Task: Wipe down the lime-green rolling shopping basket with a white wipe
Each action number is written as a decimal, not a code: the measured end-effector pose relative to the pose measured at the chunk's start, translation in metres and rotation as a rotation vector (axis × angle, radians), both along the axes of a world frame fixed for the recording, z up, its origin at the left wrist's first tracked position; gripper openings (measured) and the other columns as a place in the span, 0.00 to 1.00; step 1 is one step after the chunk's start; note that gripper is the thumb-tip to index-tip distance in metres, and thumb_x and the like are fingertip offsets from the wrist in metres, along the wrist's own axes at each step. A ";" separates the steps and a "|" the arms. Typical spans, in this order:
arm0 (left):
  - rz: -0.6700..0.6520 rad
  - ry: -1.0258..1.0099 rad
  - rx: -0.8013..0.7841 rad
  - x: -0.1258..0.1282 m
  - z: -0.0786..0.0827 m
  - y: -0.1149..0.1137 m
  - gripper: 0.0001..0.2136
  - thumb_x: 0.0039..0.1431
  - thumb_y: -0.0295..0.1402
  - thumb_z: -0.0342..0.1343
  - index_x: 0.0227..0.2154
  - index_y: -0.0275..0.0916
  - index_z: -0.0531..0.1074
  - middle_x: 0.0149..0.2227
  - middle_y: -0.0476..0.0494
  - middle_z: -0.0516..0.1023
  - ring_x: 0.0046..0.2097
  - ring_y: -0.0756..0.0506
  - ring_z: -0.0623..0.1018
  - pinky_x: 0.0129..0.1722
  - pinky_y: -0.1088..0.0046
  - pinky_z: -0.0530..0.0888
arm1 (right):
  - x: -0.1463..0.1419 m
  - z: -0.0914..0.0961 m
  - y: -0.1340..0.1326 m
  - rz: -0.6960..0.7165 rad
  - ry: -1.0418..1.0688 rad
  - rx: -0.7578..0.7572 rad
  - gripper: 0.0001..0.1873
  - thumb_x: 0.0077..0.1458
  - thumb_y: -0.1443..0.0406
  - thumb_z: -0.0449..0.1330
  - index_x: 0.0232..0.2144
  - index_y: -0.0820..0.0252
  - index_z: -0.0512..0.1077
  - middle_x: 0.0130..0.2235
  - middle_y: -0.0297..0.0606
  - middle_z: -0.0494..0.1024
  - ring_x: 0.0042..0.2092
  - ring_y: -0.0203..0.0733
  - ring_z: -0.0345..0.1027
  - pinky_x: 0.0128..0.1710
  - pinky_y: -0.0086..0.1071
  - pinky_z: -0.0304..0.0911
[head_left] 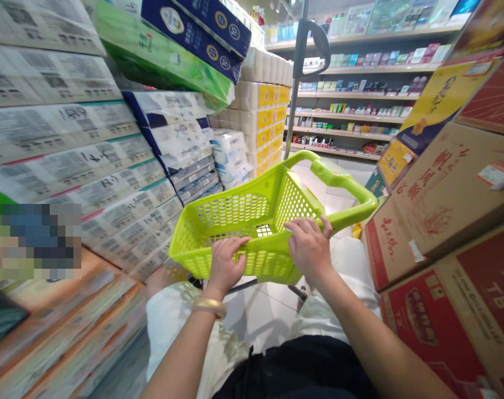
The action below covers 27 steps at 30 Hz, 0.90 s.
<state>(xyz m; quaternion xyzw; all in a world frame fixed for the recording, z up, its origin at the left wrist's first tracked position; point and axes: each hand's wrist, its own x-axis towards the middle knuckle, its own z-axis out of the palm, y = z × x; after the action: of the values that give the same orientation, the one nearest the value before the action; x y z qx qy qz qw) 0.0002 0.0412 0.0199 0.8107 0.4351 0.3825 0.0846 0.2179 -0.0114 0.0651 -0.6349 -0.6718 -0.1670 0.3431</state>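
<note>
A lime-green shopping cart [231, 257] stands sideways in front of my body, with perforated walls and nothing visible inside its basket. My left hand [227, 257] lies over the near rim, fingers curled across the edge; a gold-coloured bangle circles that wrist. Farther right, my right hand [310, 244] grips the same rim close to where the handle [360, 199] joins the basket. Both thumbs stay on the near side. The fingertips are partly hidden behind the rim.
Stacked tissue packs [90, 138] rise close on the left. Cardboard cartons [435, 205] line the right side. A grey pole with a loop grip [314, 50] stands beyond the cart. Shelves of small goods [355, 97] cross the back. White floor tiles [264, 310] show below.
</note>
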 end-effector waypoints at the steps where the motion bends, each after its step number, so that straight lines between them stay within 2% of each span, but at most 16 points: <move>1: 0.008 0.003 -0.006 0.001 0.000 0.000 0.19 0.50 0.25 0.50 0.44 0.44 0.76 0.41 0.47 0.82 0.45 0.42 0.77 0.49 0.60 0.67 | 0.004 0.002 0.000 -0.015 0.005 0.003 0.14 0.57 0.72 0.55 0.41 0.53 0.76 0.43 0.36 0.80 0.51 0.45 0.66 0.64 0.45 0.34; 4: 0.030 0.006 -0.013 0.004 0.001 -0.001 0.19 0.49 0.25 0.50 0.43 0.44 0.76 0.41 0.47 0.81 0.44 0.42 0.77 0.49 0.60 0.67 | 0.000 0.003 0.004 -0.034 -0.001 -0.002 0.13 0.56 0.72 0.56 0.40 0.54 0.77 0.41 0.38 0.79 0.49 0.46 0.66 0.63 0.42 0.41; 7: 0.037 0.009 -0.011 0.005 0.001 -0.001 0.19 0.48 0.25 0.50 0.42 0.44 0.77 0.40 0.47 0.82 0.43 0.42 0.78 0.48 0.60 0.67 | -0.019 -0.004 0.011 0.009 -0.049 -0.051 0.13 0.56 0.71 0.56 0.40 0.55 0.77 0.41 0.38 0.79 0.46 0.46 0.66 0.61 0.40 0.45; 11: 0.035 0.015 -0.019 0.001 0.001 0.001 0.19 0.48 0.25 0.50 0.42 0.45 0.77 0.41 0.47 0.82 0.44 0.42 0.78 0.48 0.61 0.68 | -0.034 -0.011 0.014 0.066 -0.088 -0.110 0.13 0.58 0.71 0.56 0.41 0.54 0.76 0.41 0.37 0.79 0.47 0.44 0.67 0.62 0.41 0.42; 16: 0.019 -0.009 0.002 -0.003 0.000 0.001 0.18 0.49 0.26 0.50 0.41 0.45 0.77 0.41 0.47 0.82 0.44 0.42 0.78 0.48 0.60 0.68 | -0.009 -0.001 0.002 0.051 -0.041 -0.052 0.14 0.57 0.72 0.56 0.40 0.52 0.76 0.42 0.34 0.80 0.49 0.44 0.67 0.63 0.45 0.34; 19: 0.033 -0.017 0.002 0.000 0.000 0.000 0.18 0.48 0.26 0.50 0.41 0.44 0.77 0.41 0.47 0.82 0.44 0.42 0.78 0.49 0.60 0.67 | 0.006 0.006 -0.002 -0.008 -0.011 -0.007 0.13 0.57 0.72 0.56 0.40 0.53 0.76 0.42 0.35 0.80 0.50 0.45 0.67 0.64 0.45 0.33; 21: 0.054 -0.005 -0.009 0.002 0.000 -0.001 0.18 0.48 0.26 0.50 0.41 0.44 0.77 0.40 0.47 0.82 0.43 0.42 0.78 0.49 0.60 0.67 | 0.005 0.007 0.000 -0.046 0.000 -0.003 0.13 0.57 0.71 0.56 0.39 0.54 0.77 0.42 0.37 0.80 0.50 0.47 0.67 0.64 0.46 0.35; 24: 0.064 0.015 -0.025 0.005 0.001 -0.003 0.18 0.48 0.25 0.51 0.41 0.44 0.77 0.39 0.47 0.81 0.42 0.42 0.77 0.47 0.60 0.67 | -0.015 0.000 0.007 -0.043 -0.026 -0.048 0.12 0.57 0.72 0.56 0.38 0.54 0.77 0.41 0.38 0.79 0.48 0.47 0.67 0.63 0.46 0.37; 27: 0.062 0.018 -0.031 0.005 0.002 -0.005 0.18 0.48 0.25 0.51 0.41 0.44 0.77 0.39 0.46 0.82 0.42 0.42 0.77 0.47 0.60 0.67 | -0.045 -0.012 0.015 0.038 -0.077 -0.106 0.11 0.58 0.71 0.57 0.38 0.54 0.77 0.39 0.37 0.79 0.46 0.44 0.67 0.62 0.44 0.39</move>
<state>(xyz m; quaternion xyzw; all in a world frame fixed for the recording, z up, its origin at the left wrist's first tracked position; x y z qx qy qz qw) 0.0056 0.0365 0.0215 0.7990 0.4665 0.3707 0.0813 0.1726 0.0035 0.0528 -0.6324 -0.7043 -0.1491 0.2860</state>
